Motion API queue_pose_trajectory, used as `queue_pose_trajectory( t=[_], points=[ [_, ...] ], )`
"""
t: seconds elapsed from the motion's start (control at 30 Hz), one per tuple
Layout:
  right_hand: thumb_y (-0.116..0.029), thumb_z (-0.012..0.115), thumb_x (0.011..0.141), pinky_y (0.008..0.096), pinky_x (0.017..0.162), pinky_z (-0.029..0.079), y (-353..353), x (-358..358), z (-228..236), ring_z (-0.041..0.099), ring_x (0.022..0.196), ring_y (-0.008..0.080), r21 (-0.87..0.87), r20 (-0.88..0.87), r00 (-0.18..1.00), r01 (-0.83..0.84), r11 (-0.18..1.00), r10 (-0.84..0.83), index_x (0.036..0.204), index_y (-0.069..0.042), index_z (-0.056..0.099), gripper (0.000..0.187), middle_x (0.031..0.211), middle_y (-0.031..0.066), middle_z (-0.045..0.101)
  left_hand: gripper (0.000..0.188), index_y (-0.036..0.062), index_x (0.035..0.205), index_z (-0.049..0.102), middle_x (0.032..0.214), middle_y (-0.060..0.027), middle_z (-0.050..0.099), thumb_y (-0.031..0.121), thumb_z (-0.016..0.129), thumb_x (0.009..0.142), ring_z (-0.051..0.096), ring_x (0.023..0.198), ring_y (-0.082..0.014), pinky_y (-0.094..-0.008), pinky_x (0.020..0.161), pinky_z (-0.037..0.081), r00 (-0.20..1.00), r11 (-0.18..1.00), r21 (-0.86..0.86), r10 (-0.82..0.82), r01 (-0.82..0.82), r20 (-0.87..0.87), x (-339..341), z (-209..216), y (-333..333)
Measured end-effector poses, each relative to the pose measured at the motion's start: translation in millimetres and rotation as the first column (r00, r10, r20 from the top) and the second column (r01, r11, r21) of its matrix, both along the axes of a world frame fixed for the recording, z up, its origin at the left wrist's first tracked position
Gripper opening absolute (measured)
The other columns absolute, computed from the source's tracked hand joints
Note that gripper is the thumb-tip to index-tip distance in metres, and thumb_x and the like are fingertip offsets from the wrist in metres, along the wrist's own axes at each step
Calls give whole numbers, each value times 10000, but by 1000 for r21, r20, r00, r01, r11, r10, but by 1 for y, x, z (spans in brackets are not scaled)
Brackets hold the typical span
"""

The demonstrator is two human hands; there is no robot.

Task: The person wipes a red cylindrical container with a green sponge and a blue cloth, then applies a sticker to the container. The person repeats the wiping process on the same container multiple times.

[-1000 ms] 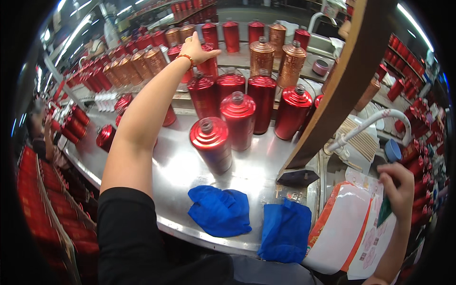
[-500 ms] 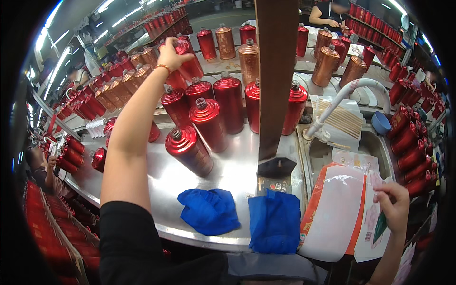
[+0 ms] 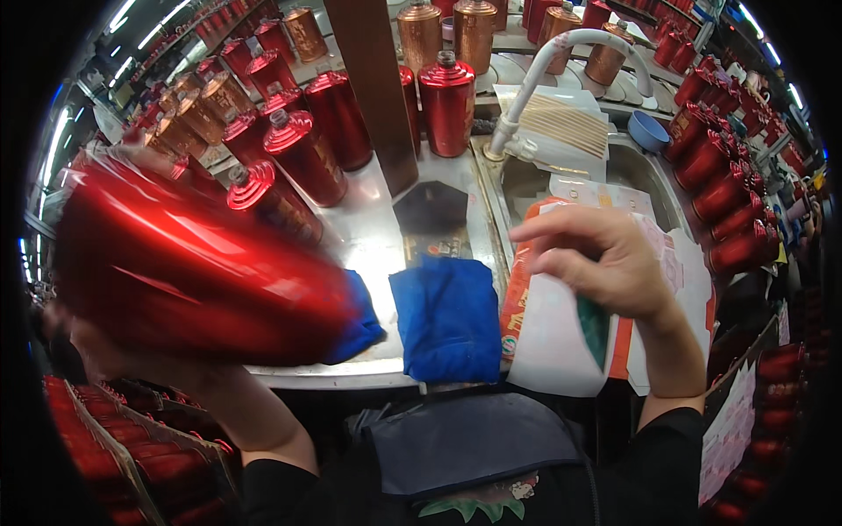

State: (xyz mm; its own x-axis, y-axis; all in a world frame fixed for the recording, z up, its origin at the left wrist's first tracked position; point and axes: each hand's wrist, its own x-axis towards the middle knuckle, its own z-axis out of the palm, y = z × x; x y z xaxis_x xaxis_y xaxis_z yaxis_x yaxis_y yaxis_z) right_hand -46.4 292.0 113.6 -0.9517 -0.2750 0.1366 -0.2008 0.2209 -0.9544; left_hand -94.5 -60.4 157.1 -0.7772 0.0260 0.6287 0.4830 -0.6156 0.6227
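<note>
My left hand grips a large glossy red bottle, held sideways close to the camera and blurred by motion. It covers part of a blue cloth on the steel counter. My right hand hovers above white and orange printed sheets, fingers loosely curled with nothing clearly held. A second folded blue cloth lies between the hands.
Several red bottles and copper ones stand at the back. A brown post rises mid-counter. A sink with a white tap is to the right. Red bottles line the right edge.
My left hand has pulled back from the far bottles with one red bottle, now close to the camera. My right hand has risen above the sheets. The view has tilted down.
</note>
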Motion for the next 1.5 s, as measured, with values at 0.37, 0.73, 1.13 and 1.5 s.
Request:
queue_pose_trajectory(
  t=[0.37, 0.73, 1.13, 1.5],
  points=[
    [-365, 776, 909, 348, 936, 546, -53, -9, -95, 653, 1125, 229, -226, 429, 890, -60, 972, 154, 1417, 65, 417, 757, 1228, 181, 644, 539, -26, 1364, 464, 1231, -120, 624, 270, 698, 978, 639, 1080, -153, -314, 921, 548, 538, 847, -95, -242, 523, 808, -23, -152, 102],
    [-556, 780, 846, 307, 821, 535, -39, -8, -100, 675, 952, 190, 32, 359, 932, 44, 999, -52, 1506, 54, 381, 983, 1242, 204, 670, 447, 12, 1259, 554, 1086, -93, 689, 336, 685, 982, 689, 930, -155, -293, 812, 575, 555, 841, -145, -205, 521, 806, -45, -162, 115],
    [-211, 663, 984, 218, 773, 477, 102, 127, -62, 631, 868, 71, 256, 325, 727, 548, 796, -605, 1247, 20, 673, 351, 1012, 71, 748, 303, 74, 1208, 607, 1078, -78, 728, 331, 575, 1050, 723, 912, -174, -336, 819, 607, 571, 819, -97, -305, 566, 763, -49, -164, 113],
    [-411, 825, 788, 343, 847, 535, 208, -32, -117, 690, 975, 256, 832, 54, 881, 220, 509, -469, 1161, 6, 706, 571, 1064, 160, 729, 336, 51, 1190, 625, 1074, -86, 732, 345, 607, 1030, 725, 894, -179, -327, 804, 609, 557, 813, -66, -335, 579, 760, -54, -173, 115]
  ],
)
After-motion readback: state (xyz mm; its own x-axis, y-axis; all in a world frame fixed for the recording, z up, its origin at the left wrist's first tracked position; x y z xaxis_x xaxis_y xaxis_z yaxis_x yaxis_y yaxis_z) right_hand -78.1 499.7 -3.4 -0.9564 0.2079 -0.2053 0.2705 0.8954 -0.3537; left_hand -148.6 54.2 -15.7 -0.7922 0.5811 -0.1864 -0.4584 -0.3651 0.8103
